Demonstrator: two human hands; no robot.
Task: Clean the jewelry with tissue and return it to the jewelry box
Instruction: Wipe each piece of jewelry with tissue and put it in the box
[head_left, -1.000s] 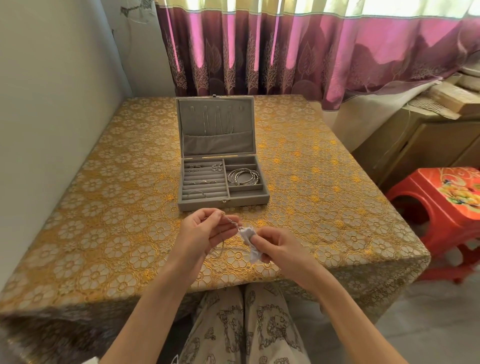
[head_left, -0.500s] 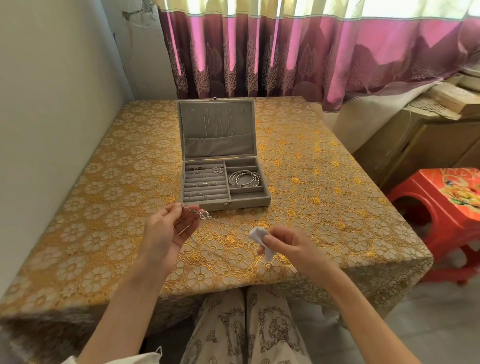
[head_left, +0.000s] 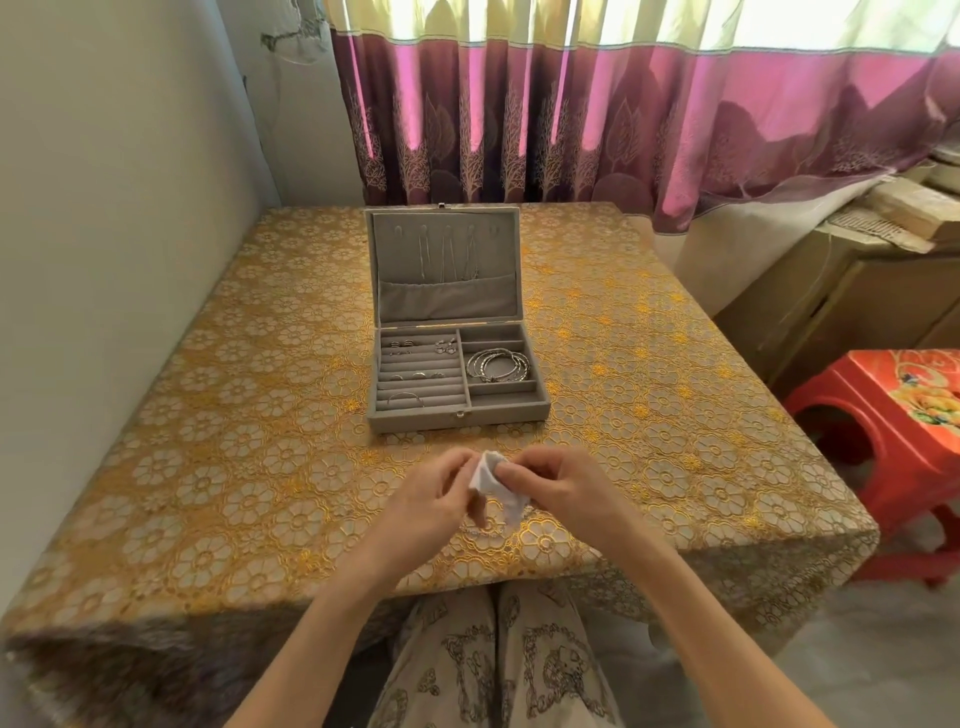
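Now I see the hands back together after being apart half a second ago: my left hand and right hand both pinch the tissue, just short of the open jewelry box. I cannot make out the chain; I judge it is wrapped inside, so wiping resumes and the return waits.

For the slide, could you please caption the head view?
Both hands, left hand and right hand, hold tissue before the open jewelry box.
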